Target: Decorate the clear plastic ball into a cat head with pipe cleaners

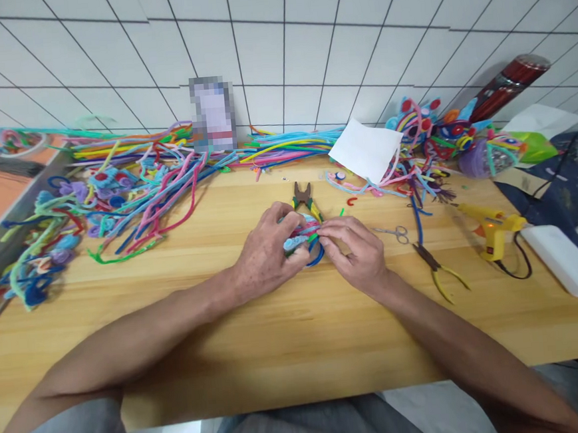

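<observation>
Near the middle of the wooden table, my left hand point(269, 250) is closed around a small craft piece of pink, light blue and dark blue pipe cleaners point(297, 242). From the right, my right hand point(354, 250) pinches the piece's edge, where a bit of green shows between the fingertips. Parts of the piece are hidden by my fingers. Just beyond it lie pliers with green and yellow handles point(302, 195), jaws pointing away. A blue loop point(316, 261) hangs below the piece, between both hands.
Pipe cleaners point(162, 193) heap at the left and along the wall. White paper point(366, 151) lies at the back. To the right are small scissors point(399, 235), yellow-handled pliers point(438, 271), a yellow glue gun point(493, 227) with a cord, and a white box point(567, 260).
</observation>
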Action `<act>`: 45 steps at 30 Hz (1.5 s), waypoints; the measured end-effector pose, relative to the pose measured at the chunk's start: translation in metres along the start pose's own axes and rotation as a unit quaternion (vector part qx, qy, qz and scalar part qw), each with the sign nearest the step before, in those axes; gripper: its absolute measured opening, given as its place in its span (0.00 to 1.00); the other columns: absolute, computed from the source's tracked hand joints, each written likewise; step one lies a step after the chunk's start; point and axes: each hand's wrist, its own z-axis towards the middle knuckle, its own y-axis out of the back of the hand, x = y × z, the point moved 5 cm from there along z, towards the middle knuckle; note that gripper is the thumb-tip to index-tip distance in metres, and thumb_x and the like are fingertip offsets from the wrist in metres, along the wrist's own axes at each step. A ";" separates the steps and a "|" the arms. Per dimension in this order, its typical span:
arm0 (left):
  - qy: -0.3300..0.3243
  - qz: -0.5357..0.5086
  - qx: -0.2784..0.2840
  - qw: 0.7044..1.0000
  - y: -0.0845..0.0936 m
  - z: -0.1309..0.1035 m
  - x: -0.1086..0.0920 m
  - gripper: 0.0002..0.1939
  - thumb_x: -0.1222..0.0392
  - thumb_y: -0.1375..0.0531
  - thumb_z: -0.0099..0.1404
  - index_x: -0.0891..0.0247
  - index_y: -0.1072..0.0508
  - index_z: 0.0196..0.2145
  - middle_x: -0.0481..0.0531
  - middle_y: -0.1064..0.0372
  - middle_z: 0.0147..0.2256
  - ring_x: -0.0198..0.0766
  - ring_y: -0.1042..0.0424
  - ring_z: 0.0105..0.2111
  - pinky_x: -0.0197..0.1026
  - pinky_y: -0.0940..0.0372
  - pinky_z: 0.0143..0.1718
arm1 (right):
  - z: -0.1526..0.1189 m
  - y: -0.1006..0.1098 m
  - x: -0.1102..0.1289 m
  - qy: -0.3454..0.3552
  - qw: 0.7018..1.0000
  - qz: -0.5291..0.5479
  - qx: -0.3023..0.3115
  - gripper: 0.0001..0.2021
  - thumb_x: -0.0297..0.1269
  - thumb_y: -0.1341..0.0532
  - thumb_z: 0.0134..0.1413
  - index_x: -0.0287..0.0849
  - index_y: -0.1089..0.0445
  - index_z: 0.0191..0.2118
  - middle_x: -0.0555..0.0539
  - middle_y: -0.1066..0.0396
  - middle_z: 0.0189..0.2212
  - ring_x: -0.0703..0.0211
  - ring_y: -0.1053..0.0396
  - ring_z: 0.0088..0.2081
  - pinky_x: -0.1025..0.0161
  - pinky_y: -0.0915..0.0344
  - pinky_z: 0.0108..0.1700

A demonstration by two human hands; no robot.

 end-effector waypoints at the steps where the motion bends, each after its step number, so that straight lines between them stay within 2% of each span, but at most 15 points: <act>1: 0.003 -0.003 -0.001 1.000 0.000 0.000 0.001 0.10 0.58 0.42 0.68 0.59 0.29 0.46 0.57 0.34 0.48 0.49 0.30 0.49 0.52 0.28 0.51 | -0.001 0.000 0.000 0.003 1.000 -0.004 0.004 0.13 0.28 0.37 0.69 0.49 0.21 0.53 0.43 0.16 0.45 0.49 0.18 0.47 0.48 0.20 0.52; 5: 0.011 -0.013 -0.016 1.000 0.001 0.000 0.005 0.11 0.60 0.41 0.67 0.59 0.30 0.48 0.57 0.34 0.48 0.49 0.30 0.51 0.53 0.28 0.52 | -0.005 -0.002 0.004 0.028 0.999 -0.037 0.020 0.17 0.31 0.35 0.68 0.50 0.23 0.60 0.41 0.17 0.48 0.46 0.19 0.49 0.44 0.21 0.54; 9: 0.012 -0.042 -0.053 0.998 -0.003 -0.001 0.009 0.13 0.63 0.42 0.67 0.59 0.31 0.50 0.56 0.34 0.47 0.47 0.31 0.51 0.52 0.28 0.53 | -0.007 -0.005 0.006 0.048 0.995 -0.074 0.035 0.25 0.39 0.33 0.69 0.47 0.30 0.68 0.36 0.20 0.54 0.41 0.21 0.54 0.41 0.22 0.55; 12: 0.004 -0.067 -0.070 0.995 -0.005 0.000 0.010 0.13 0.64 0.43 0.68 0.59 0.32 0.50 0.56 0.32 0.47 0.47 0.32 0.51 0.52 0.29 0.55 | -0.007 -0.005 0.005 0.064 0.993 -0.094 0.030 0.28 0.43 0.32 0.67 0.44 0.32 0.69 0.33 0.21 0.56 0.38 0.22 0.55 0.40 0.22 0.56; 16: 0.016 -0.142 -0.012 0.990 0.004 0.006 0.008 0.11 0.54 0.40 0.72 0.59 0.29 0.50 0.58 0.32 0.51 0.48 0.31 0.56 0.54 0.32 0.61 | -0.007 -0.005 0.003 0.064 0.993 -0.090 0.030 0.28 0.44 0.31 0.66 0.46 0.32 0.68 0.34 0.21 0.55 0.38 0.22 0.55 0.40 0.23 0.56; 19: 0.060 -0.222 0.066 0.971 0.014 0.012 0.012 0.15 0.46 0.46 0.78 0.58 0.27 0.44 0.56 0.29 0.51 0.48 0.30 0.57 0.54 0.33 0.62 | -0.007 -0.006 0.005 0.064 0.995 -0.073 0.030 0.28 0.44 0.30 0.65 0.47 0.31 0.67 0.36 0.21 0.54 0.39 0.22 0.54 0.40 0.23 0.55; 23: 0.116 -0.234 0.137 0.956 0.016 0.018 0.024 0.17 0.46 0.35 0.68 0.59 0.28 0.48 0.53 0.27 0.49 0.46 0.26 0.49 0.52 0.29 0.54 | -0.007 -0.008 0.011 0.075 0.996 -0.050 0.027 0.28 0.43 0.29 0.65 0.46 0.31 0.66 0.36 0.21 0.53 0.41 0.22 0.54 0.41 0.23 0.55; 27: 0.112 -0.216 0.142 0.959 0.012 0.020 0.026 0.18 0.52 0.33 0.62 0.59 0.30 0.47 0.50 0.28 0.45 0.42 0.28 0.44 0.49 0.29 0.50 | -0.007 -0.009 0.011 0.067 0.997 -0.027 0.041 0.29 0.44 0.29 0.65 0.48 0.32 0.67 0.38 0.21 0.54 0.40 0.23 0.55 0.40 0.25 0.57; 30: 0.123 -0.214 0.140 0.959 0.012 0.019 0.024 0.18 0.56 0.34 0.60 0.59 0.31 0.46 0.49 0.30 0.44 0.41 0.29 0.43 0.46 0.30 0.48 | -0.004 -0.005 0.008 0.042 0.998 -0.017 0.054 0.26 0.44 0.31 0.67 0.47 0.31 0.66 0.37 0.21 0.55 0.40 0.23 0.56 0.40 0.26 0.58; 34: 0.124 -0.214 0.144 0.958 0.015 0.020 0.019 0.17 0.56 0.35 0.60 0.59 0.30 0.46 0.51 0.30 0.45 0.43 0.29 0.44 0.47 0.30 0.49 | 0.001 0.001 0.001 0.000 0.998 -0.006 0.056 0.19 0.40 0.35 0.71 0.46 0.29 0.63 0.35 0.23 0.59 0.41 0.24 0.60 0.41 0.26 0.60; 37: 0.117 -0.213 0.144 0.959 0.017 0.021 0.017 0.17 0.56 0.35 0.60 0.59 0.30 0.46 0.52 0.30 0.46 0.44 0.29 0.46 0.48 0.31 0.52 | 0.002 0.001 -0.002 -0.018 0.998 0.008 0.062 0.16 0.36 0.37 0.72 0.48 0.28 0.62 0.37 0.22 0.57 0.44 0.24 0.59 0.42 0.26 0.60; 45: 0.125 -0.229 0.148 0.954 0.016 0.019 0.016 0.15 0.55 0.37 0.63 0.59 0.30 0.47 0.52 0.29 0.46 0.45 0.29 0.47 0.48 0.31 0.51 | 0.001 0.001 -0.002 0.020 0.998 -0.013 0.054 0.15 0.33 0.35 0.71 0.45 0.27 0.60 0.37 0.21 0.52 0.45 0.22 0.54 0.45 0.24 0.55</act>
